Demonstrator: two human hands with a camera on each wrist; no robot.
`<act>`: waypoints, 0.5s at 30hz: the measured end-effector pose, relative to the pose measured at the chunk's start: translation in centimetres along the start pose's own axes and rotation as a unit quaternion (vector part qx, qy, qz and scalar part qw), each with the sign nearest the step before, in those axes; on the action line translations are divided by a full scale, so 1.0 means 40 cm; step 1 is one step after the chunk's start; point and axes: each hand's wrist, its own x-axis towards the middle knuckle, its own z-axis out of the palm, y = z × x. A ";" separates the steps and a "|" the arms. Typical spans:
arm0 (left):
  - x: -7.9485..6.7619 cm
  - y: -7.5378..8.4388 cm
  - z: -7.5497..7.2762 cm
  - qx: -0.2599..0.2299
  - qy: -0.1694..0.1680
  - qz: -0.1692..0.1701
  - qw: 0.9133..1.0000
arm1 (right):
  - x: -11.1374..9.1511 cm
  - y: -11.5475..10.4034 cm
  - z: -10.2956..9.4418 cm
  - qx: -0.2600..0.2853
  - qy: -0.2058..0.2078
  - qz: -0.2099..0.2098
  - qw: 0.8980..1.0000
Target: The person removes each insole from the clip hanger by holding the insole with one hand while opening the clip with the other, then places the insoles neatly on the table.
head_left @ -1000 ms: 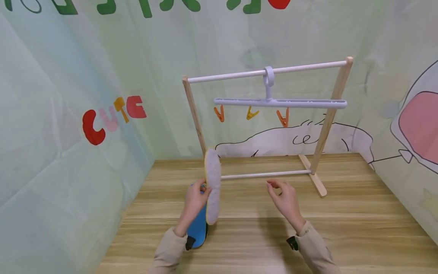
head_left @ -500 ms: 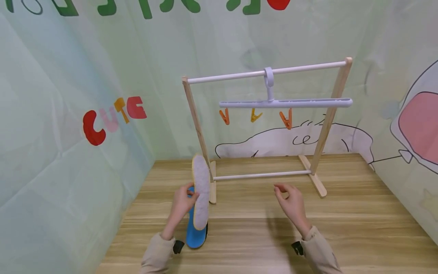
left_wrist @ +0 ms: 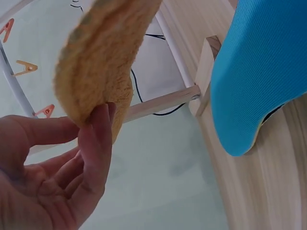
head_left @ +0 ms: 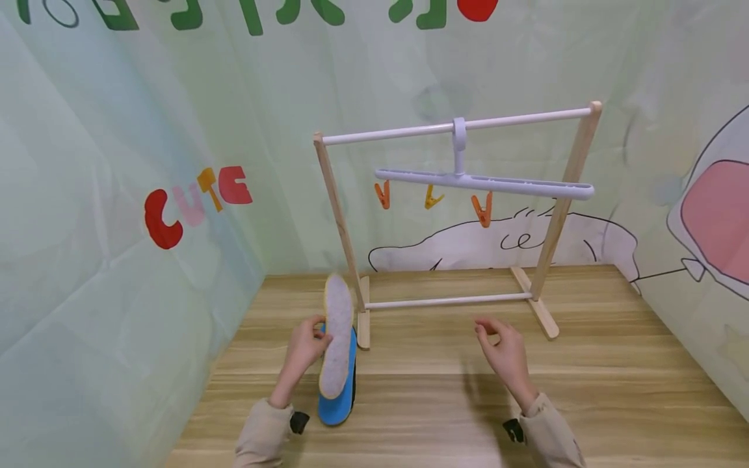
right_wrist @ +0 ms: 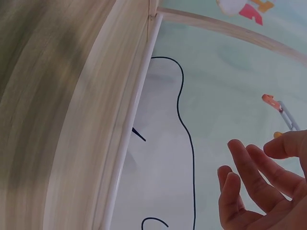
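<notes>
My left hand [head_left: 307, 346] pinches a shoe insole [head_left: 337, 344] by its long edge, between thumb and fingers. Its grey felt side shows in the head view; in the left wrist view the other side of the insole [left_wrist: 98, 62] is yellow and fleecy. Behind and below it, a blue insole [head_left: 336, 411] lies on the wooden table, partly covered in the head view. The ribbed top of the blue insole [left_wrist: 254, 72] fills the left wrist view's right side. My right hand [head_left: 504, 351] is held over the table with nothing in it, fingers loosely bent [right_wrist: 254, 177].
A rack with wooden posts [head_left: 337, 221] and a white top rail [head_left: 386, 134] stands at the back of the table [head_left: 421, 403]. From the rail hangs a lilac hanger [head_left: 515, 185]. Orange clips [head_left: 482, 209] and a yellow clip [head_left: 432, 197] dangle under it.
My left hand has moved left and slightly down with the felt insole, now over the blue one. My right hand has drifted right and down a little. The hanger has swung.
</notes>
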 end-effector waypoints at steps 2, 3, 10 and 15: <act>0.001 -0.006 0.002 0.002 0.003 -0.003 1.000 | -0.003 0.001 0.000 0.000 -0.003 0.007 1.000; 0.002 -0.009 0.003 0.002 0.004 -0.006 1.000 | -0.004 0.001 0.000 0.000 -0.004 0.009 1.000; 0.003 -0.038 0.015 0.003 0.001 -0.026 1.000 | -0.011 0.005 0.007 0.002 -0.009 -0.001 1.000; 0.002 -0.058 0.023 -0.011 -0.008 -0.034 0.999 | -0.020 0.010 0.016 0.017 -0.017 -0.001 1.000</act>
